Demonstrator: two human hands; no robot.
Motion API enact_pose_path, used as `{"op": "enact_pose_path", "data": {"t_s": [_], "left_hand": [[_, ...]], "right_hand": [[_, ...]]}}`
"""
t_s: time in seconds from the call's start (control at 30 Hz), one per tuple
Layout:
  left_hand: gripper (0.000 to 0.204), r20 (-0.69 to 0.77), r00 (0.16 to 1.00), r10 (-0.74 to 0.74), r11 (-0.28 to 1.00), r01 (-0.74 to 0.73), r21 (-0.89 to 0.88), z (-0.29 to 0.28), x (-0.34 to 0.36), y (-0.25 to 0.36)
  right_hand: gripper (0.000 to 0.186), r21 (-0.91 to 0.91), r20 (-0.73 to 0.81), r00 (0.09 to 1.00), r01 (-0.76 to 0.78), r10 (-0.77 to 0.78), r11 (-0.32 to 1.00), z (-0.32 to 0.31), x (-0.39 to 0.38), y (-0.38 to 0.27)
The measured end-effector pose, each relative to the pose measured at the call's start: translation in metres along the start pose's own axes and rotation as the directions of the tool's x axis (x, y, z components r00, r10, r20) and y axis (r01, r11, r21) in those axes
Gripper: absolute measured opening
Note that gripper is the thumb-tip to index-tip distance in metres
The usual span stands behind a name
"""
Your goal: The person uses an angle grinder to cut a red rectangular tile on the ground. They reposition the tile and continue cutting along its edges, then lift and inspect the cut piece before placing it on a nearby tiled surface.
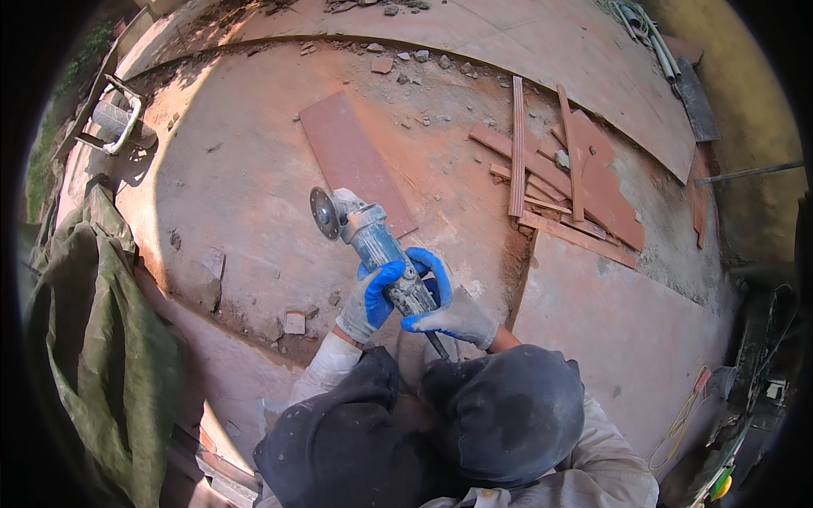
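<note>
Both my hands, in grey gloves with blue palms, hold a dusty blue-grey angle grinder (pixel 379 245) over my knees. My left hand (pixel 373 298) grips the left side of its body. Around the rear handle is my right hand (pixel 453 303), its fingers wrapped from the right. The grinder's round cutting disc (pixel 324 213) points up and to the left, clear of the floor. Behind the grinder a long reddish stone slab (pixel 356 161) lies flat on the dusty ground. The power cord (pixel 437 345) runs down from the handle between my legs.
Cut reddish strips and slabs (pixel 584 182) are piled at the right. Stone rubble (pixel 422 57) lines the far ledge. A green tarp (pixel 102 339) hangs at the left, below a metal frame (pixel 118 118). Cables and tools (pixel 754 381) lie at the right edge.
</note>
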State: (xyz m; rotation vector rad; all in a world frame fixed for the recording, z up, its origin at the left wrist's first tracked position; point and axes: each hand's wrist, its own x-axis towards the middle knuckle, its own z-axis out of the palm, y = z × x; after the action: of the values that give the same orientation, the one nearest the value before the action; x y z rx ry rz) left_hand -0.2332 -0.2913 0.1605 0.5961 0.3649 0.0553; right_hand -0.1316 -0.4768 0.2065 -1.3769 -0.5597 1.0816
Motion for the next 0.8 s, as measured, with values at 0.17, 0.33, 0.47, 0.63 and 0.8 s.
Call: {"op": "enact_pose_path", "data": {"t_s": [0.17, 0.33, 0.47, 0.63, 0.8], "left_hand": [[0.071, -0.080, 0.987, 0.139, 0.982, -0.148, -0.114, -0.018, -0.016, 0.008], [0.070, -0.019, 0.976, 0.217, 0.947, -0.215, -0.239, -0.035, -0.011, 0.011], [0.073, -0.041, 0.978, 0.204, 0.953, -0.208, -0.222, -0.036, -0.007, 0.026], [0.072, -0.091, 0.975, 0.202, 0.947, -0.218, -0.234, -0.038, -0.010, 0.047], [0.073, -0.031, 0.988, 0.148, 0.942, -0.151, -0.300, -0.039, -0.011, 0.044]], "right_hand": [[0.124, -0.043, 0.164, 0.972, 0.177, -0.168, 0.983, 0.019, 0.004, 0.021], [0.101, -0.059, 0.270, 0.946, 0.201, -0.178, 0.978, 0.019, 0.010, 0.022], [0.086, -0.207, 0.268, 0.920, 0.346, -0.287, 0.915, 0.025, 0.029, 0.009], [0.064, -0.042, 0.267, 0.924, 0.295, -0.274, 0.955, 0.044, 0.032, -0.007], [0.060, -0.239, 0.195, 0.939, 0.325, -0.282, 0.915, 0.052, 0.028, -0.004]]}}
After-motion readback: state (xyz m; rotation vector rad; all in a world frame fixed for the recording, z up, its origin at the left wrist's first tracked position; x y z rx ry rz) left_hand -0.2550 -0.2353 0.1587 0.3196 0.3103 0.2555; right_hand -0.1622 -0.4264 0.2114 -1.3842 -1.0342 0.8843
